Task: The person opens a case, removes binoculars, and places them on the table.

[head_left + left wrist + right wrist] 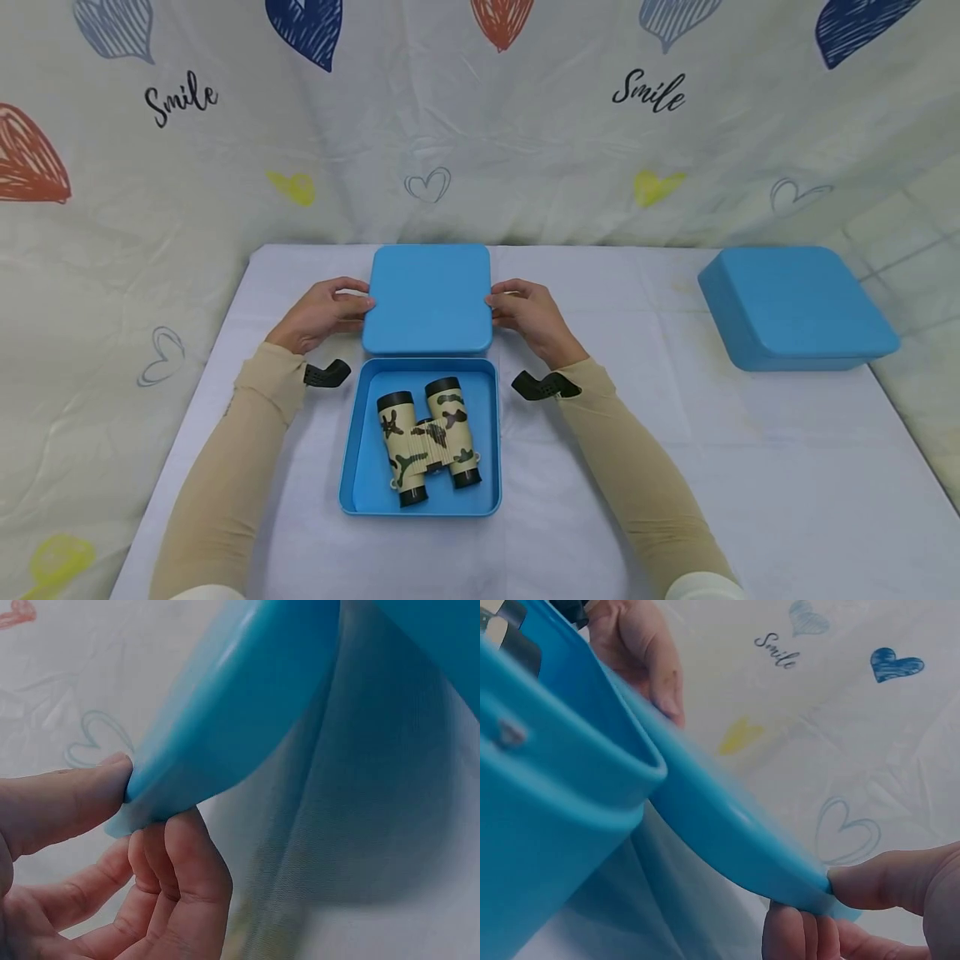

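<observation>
Gripping a rounded blue box lid [429, 300] between them, a person's left hand [318, 317] and right hand [532, 317] pinch its opposite sides, thumbs on the edge and fingers beneath; the lid is held just beyond a matching open box [367, 467], off its mouth, though whether the two touch cannot be told. Inside the open box, a pair of camouflage-print binoculars [431, 442] lies at a slant, black-ended barrels side by side, with bare floor around them; the work looks to be partway along, the lid separate, the binoculars in the box and the box uncovered; what seems left is settling the lid, on the box or aside, a choice the view leaves open. Well apart to the right, on the white tablecloth [787, 483], sits a second blue box [802, 308], its top closed; any contents are hidden.
</observation>
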### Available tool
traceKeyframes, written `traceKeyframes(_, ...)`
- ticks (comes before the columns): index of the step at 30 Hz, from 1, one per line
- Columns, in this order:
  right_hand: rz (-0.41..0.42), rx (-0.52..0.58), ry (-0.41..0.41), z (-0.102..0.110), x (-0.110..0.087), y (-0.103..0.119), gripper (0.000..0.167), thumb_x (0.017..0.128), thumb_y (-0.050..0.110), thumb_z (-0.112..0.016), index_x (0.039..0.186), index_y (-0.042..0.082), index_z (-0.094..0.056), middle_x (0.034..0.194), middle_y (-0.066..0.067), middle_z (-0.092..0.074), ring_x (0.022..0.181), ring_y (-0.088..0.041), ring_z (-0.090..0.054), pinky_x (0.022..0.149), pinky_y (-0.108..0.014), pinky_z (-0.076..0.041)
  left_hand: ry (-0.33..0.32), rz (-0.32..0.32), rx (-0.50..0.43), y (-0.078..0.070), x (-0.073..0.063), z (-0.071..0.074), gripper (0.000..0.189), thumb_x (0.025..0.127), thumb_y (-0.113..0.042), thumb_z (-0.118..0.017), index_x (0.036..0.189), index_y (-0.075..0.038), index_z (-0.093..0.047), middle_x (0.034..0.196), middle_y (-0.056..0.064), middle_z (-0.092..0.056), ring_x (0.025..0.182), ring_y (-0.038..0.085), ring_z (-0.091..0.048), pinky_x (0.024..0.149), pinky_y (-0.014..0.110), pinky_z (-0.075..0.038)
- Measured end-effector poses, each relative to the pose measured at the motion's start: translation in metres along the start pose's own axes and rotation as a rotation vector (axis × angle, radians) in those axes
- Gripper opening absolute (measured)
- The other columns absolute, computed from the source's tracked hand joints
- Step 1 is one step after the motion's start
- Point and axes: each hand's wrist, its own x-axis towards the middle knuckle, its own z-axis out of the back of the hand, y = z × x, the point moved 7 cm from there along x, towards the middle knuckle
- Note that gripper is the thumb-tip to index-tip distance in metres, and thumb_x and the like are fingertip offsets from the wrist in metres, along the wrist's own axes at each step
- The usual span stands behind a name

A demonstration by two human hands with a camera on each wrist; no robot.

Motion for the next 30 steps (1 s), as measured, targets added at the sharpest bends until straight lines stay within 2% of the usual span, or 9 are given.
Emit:
traceKeyframes(7,-0.012,-0.037,-0.009,0.002,0.005,-0.006,0.034,0.099,0.018,-0.068,0.128,0.001,-0.064,0.108,-0.010,-0.068,0.083,-0.014,-0.069,0.081,-0.025,-0.061,0.007,0.006,0.013,0.007,0.009,-0.002,0.058,0.101,-0.026,-0.068,0.149,-0.005,-0.044,0.140,0.023,-0.058,0.099,0.012,-0.070,0.100,0.040,-0.059)
traceKeyframes(15,-0.022,-0.069,-0.022,0.005,0.010,-0.012,0.033,0.098,0.017,-0.068,0.126,0.001,-0.065,0.110,-0.013,-0.069,0.079,-0.014,-0.070,0.078,-0.025,-0.061,0.018,0.016,0.004,0.008,0.016,-0.007,0.058,0.101,-0.023,-0.068,0.150,-0.004,-0.044,0.143,0.022,-0.056,0.101,0.012,-0.067,0.095,0.035,-0.061)
traceKeyframes(24,-0.020,-0.123,-0.017,0.006,0.014,-0.018,0.032,0.098,0.017,-0.067,0.126,0.001,-0.064,0.110,-0.015,-0.071,0.080,-0.014,-0.071,0.080,-0.028,-0.062,0.018,0.035,0.073,0.004,0.017,-0.012,0.057,0.102,-0.022,-0.066,0.151,-0.004,-0.043,0.142,0.023,-0.057,0.110,0.022,-0.067,0.100,0.040,-0.059)
traceKeyframes(30,-0.001,-0.183,-0.020,0.006,0.014,-0.017,0.032,0.098,0.016,-0.067,0.125,-0.001,-0.064,0.111,-0.018,-0.071,0.078,-0.014,-0.071,0.079,-0.028,-0.062,0.003,0.054,0.111,0.004,0.019,-0.014,0.055,0.102,-0.020,-0.065,0.150,-0.004,-0.043,0.141,0.023,-0.056,0.107,0.022,-0.068,0.091,0.033,-0.062)
